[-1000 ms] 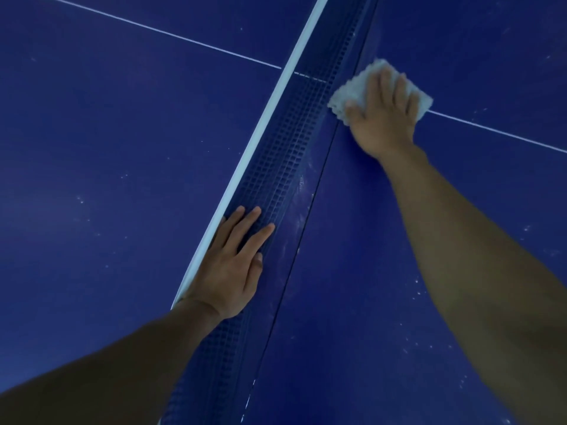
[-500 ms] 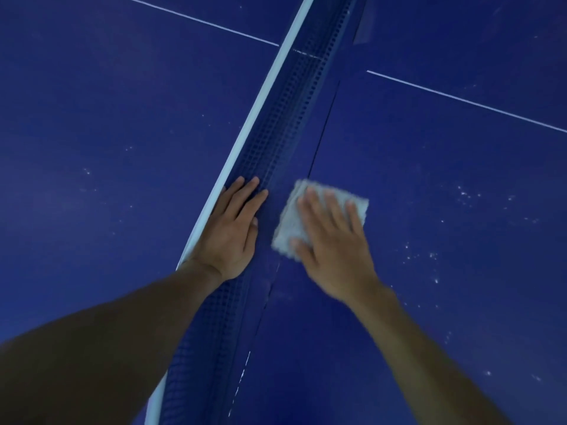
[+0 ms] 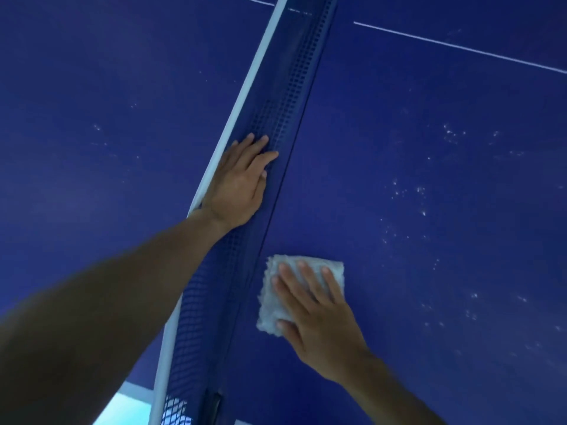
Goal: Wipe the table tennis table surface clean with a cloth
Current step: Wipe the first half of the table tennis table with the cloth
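two hands on the job. the right hand (image 3: pixel 319 320) lies flat on the cloth (image 3: pixel 270 305), fingers straight and spread, pressing it onto the blue desk (image 3: pixel 429 102) in the lower middle of the frame, just beside the foot of the net (image 3: pixel 276 118). the left hand (image 3: pixel 236 185), up in the centre, rests open against the net, fingers straight and close together, next to the white band (image 3: pixel 245 96) along its top. it looks to be holding the mesh aside so the cloth can reach the strip beneath.

how to do this pass well, as i read it: palm flat and weight even across the whole cloth, so no corner curls or skips. run it parallel to the net, tight to the seam, then step each stroke over toward the right of the frame with some overlap. plenty of white specks (image 3: pixel 405 191) lie scattered across the right half, well apart from the cloth, so that's where the work lies. a few more sit left of the net too. sweep them one way, toward an edge, or they only get spread about. the thin white line (image 3: pixel 460 47) at upper right makes a handy lane marker. and mind the mesh: a cloth corner caught in it would drag.
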